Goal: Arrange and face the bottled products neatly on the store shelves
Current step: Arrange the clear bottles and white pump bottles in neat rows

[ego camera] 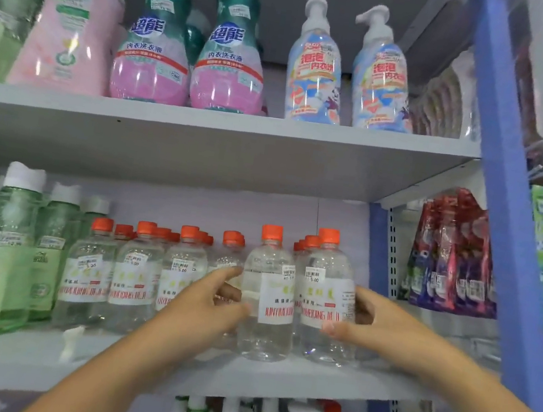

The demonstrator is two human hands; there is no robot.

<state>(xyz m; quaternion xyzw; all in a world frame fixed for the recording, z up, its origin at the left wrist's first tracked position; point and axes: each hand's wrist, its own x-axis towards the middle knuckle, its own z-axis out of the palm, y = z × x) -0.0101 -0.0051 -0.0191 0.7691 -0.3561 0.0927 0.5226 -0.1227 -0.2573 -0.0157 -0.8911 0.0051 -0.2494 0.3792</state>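
Two hands grip clear plastic bottles with orange caps on a grey shelf.
Left hand (pixel 212 301) fingers curl around one clear orange-capped bottle (pixel 268 295); right hand (pixel 375 326) grips its neighbour (pixel 327 299), near the middle shelf (pixel 275 375) right end.

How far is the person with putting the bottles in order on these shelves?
Done: the top shelf looks neat, its bottles upright with labels forward. In hand: the left hand grips one orange-capped bottle and the right hand its neighbour, both standing ahead of their row. Left: lining those two up and picking up the small white piece lying on the shelf.
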